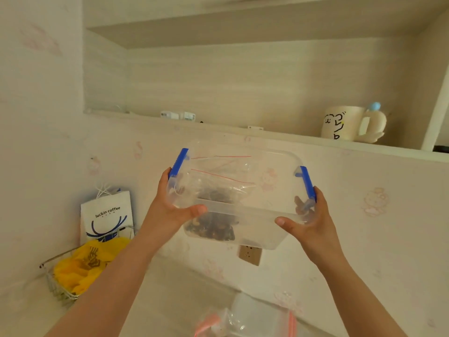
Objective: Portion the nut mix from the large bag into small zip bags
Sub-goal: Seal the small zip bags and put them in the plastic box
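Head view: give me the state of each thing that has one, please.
Clear box: held up, lid on, nut bags inside.
Left hand: grips box's left end.
Right hand: grips box's right end.
Blue latches: flipped up.
Mug: upright on shelf.
Zip bags: lying below on table.

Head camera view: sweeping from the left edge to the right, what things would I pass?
Wire basket with yellow bag → Luckin Coffee paper bag → left hand → clear container with blue clips holding bagged nut mix → right hand → cartoon mug on the shelf.
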